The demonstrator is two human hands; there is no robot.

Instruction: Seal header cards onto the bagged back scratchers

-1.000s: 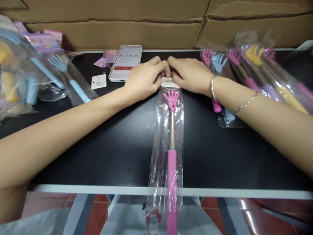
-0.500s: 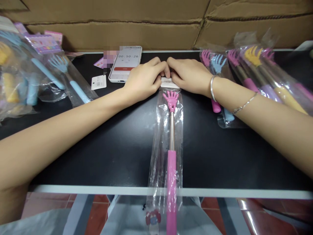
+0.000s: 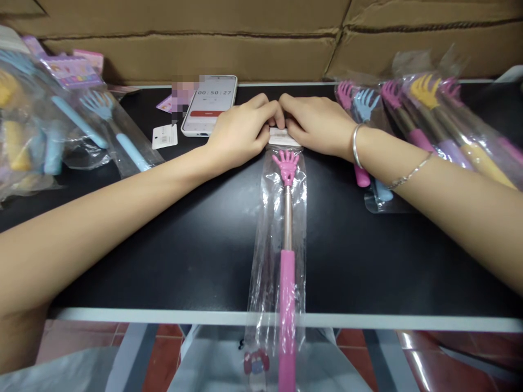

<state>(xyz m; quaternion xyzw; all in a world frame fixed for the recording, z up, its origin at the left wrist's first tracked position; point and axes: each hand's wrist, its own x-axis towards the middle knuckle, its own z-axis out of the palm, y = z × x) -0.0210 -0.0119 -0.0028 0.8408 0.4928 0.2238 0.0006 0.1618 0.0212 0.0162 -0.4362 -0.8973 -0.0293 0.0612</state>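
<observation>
A pink back scratcher (image 3: pixel 287 283) lies in a clear plastic bag (image 3: pixel 265 228), its hand-shaped head away from me and its handle overhanging the table's front edge. A white card (image 3: pixel 283 138) sits at the bag's far end. My left hand (image 3: pixel 241 130) pinches the card's left side with curled fingers. On its right side my right hand (image 3: pixel 316 128) does likewise, thumb against the card and fingers bent. The fingertips of both hands nearly meet above the card, and its upper edge is hidden behind them.
Bagged back scratchers (image 3: pixel 102 109) are heaped at the left, and several more (image 3: pixel 433 109) lie at the right. A phone (image 3: pixel 210 103) showing a timer rests beyond my left hand, near a loose white tag (image 3: pixel 164 136). Cardboard (image 3: pixel 261 54) stands along the table's far edge.
The phone's timer has advanced by one. Both hands stay at the card, and the bagged back scratcher has not visibly moved.
</observation>
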